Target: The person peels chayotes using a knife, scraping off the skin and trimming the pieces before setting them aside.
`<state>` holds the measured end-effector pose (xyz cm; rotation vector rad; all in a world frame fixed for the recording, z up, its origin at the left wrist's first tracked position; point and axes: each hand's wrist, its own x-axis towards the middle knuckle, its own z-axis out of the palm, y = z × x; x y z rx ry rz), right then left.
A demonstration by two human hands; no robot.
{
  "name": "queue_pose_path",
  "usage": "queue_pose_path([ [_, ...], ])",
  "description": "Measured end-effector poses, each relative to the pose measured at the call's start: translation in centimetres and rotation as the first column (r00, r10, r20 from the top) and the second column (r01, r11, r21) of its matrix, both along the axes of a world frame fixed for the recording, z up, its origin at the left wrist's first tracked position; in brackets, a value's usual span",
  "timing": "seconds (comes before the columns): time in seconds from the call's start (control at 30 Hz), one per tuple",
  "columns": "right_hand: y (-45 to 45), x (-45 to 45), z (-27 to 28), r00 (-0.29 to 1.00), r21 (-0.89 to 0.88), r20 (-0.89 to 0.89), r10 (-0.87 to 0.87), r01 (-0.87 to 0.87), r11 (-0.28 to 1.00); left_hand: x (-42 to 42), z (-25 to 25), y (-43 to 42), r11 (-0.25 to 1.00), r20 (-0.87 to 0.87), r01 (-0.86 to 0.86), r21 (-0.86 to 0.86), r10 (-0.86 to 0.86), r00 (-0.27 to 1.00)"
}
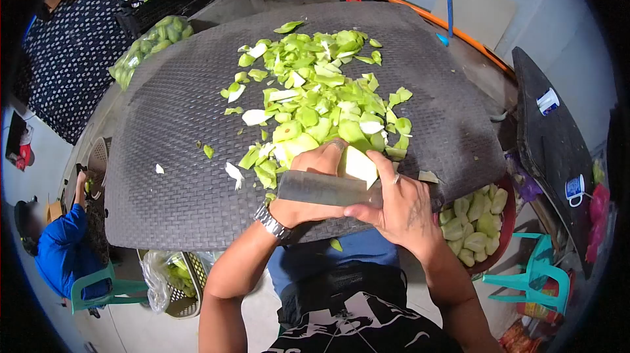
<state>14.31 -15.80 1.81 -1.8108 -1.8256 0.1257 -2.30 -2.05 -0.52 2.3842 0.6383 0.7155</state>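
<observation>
My right hand (408, 207) is closed at the right end of a wide-bladed knife (321, 187), a ring on one finger. The blade lies across the front of my left hand (317, 160), which has a metal watch at its wrist. Its fingers are curled at a peeled, pale green chayote (359, 169) between my two hands; they are partly hidden. Just beyond my hands, a heap of green peelings and cut bits (315, 100) spreads over the dark woven-pattern table (170, 156).
A red tub (504, 222) of peeled chayotes stands at the table's right, near a teal stool (535, 274). A basket (190, 294) is at the lower left. A bag of green chayotes (154, 43) sits back left. Another person in blue (62, 241) sits at the left.
</observation>
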Motion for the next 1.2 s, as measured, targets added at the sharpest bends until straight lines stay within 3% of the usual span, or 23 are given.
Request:
queue_pose_path([
  [0.07, 0.5, 0.2, -0.8, 1.000, 0.074, -0.020, -0.003, 0.005, 0.997, 0.2, 0.0, -0.5, 0.996, 0.019, -0.047, -0.072, 0.049, 0.999],
  [0.17, 1.4, 0.8, -0.8, 0.997, -0.014, -0.041, -0.063, 0.063, 0.998, 0.5, 1.9, -1.0, 0.984, 0.028, 0.072, 0.164, -0.077, 0.997],
  [0.2, 1.9, 1.1, -1.0, 0.985, -0.036, -0.133, -0.114, 0.110, 0.993, 0.7, 1.9, -1.5, 0.995, 0.028, 0.041, -0.089, -0.039, 0.999],
  [0.23, 2.4, 1.6, -0.4, 0.963, -0.063, -0.236, -0.130, 0.118, 0.991, 0.4, 2.3, -1.9, 0.993, -0.164, -0.037, -0.108, 0.019, 0.986],
  [0.3, 3.3, 2.7, 0.8, 0.903, -0.290, -0.332, -0.273, 0.178, 0.940, 0.5, 3.1, -2.0, 0.987, -0.209, -0.087, -0.132, 0.058, 0.976],
  [0.33, 3.7, 3.0, 1.9, 0.875, -0.400, -0.338, -0.347, 0.200, 0.894, 0.3, 3.2, -1.7, 0.967, -0.171, -0.091, -0.236, 0.051, 0.984],
  [0.37, 4.2, 3.3, 2.1, 0.872, -0.398, -0.339, -0.352, 0.206, 0.894, -0.1, 3.3, -1.1, 0.937, -0.131, -0.089, -0.337, 0.047, 0.990],
  [0.43, 4.8, 3.9, 2.2, 0.868, -0.388, -0.342, -0.360, 0.218, 0.895, -0.5, 1.4, 0.3, 0.765, 0.140, 0.122, -0.632, -0.042, 0.989],
  [0.5, 5.4, 4.1, 1.9, 0.826, -0.398, -0.448, -0.341, 0.157, 0.904, -1.3, 1.3, 0.6, 0.362, 0.214, 0.201, -0.910, -0.004, 0.977],
  [0.57, 5.6, 4.0, 1.7, 0.751, -0.406, -0.586, -0.304, 0.053, 0.912, -1.4, 1.7, 0.6, 0.202, 0.224, 0.202, -0.958, 0.090, 0.970],
  [0.6, 5.6, 3.6, 2.1, 0.732, -0.438, -0.597, -0.329, 0.047, 0.898, -1.5, 1.8, 0.5, 0.118, 0.223, 0.208, -0.971, 0.137, 0.965],
  [0.7, 5.5, 2.6, 2.8, 0.672, -0.471, -0.659, -0.339, -0.017, 0.882, -1.8, 1.6, 0.5, 0.069, 0.250, 0.244, -0.967, 0.116, 0.961],
  [0.83, 5.2, 2.5, 0.4, 0.573, -0.389, -0.782, -0.244, -0.143, 0.910, -1.7, 1.4, 0.2, 0.404, 0.236, 0.126, -0.906, 0.235, 0.943],
  [0.9, 4.9, 1.7, 0.1, 0.465, -0.316, -0.857, -0.223, -0.131, 0.940, -2.0, 1.4, 0.7, 0.410, 0.374, 0.205, -0.889, 0.388, 0.843],
  [0.97, 4.7, 0.0, 0.3, 0.322, -0.291, -0.917, -0.236, -0.135, 0.947, -0.6, 0.3, 0.0, 0.395, 0.489, 0.296, -0.870, 0.602, 0.631],
  [1.03, 4.4, -1.9, 0.2, 0.221, -0.249, -0.951, -0.216, -0.130, 0.960, 0.3, 0.2, -1.6, 0.362, 0.469, 0.298, -0.883, 0.680, 0.564],
  [1.07, 4.0, -2.5, 0.4, 0.284, -0.219, -0.945, -0.162, -0.183, 0.958, 0.4, 0.0, -2.1, 0.209, 0.419, 0.412, -0.887, 0.740, 0.527],
  [1.1, 3.6, -2.6, 1.1, 0.347, -0.290, -0.917, -0.197, -0.240, 0.926, 0.5, 0.4, -2.1, 0.134, 0.427, 0.529, -0.838, 0.766, 0.481],
  [1.17, 2.6, -2.4, 2.2, 0.524, -0.265, -0.838, -0.148, -0.155, 0.952, -0.2, 0.1, -1.9, 0.066, 0.523, 0.754, -0.654, 0.759, 0.387],
  [1.2, 2.1, -2.1, 2.6, 0.535, -0.266, -0.831, -0.154, -0.138, 0.954, -0.4, -0.1, -1.7, 0.084, 0.569, 0.776, -0.625, 0.730, 0.379],
])
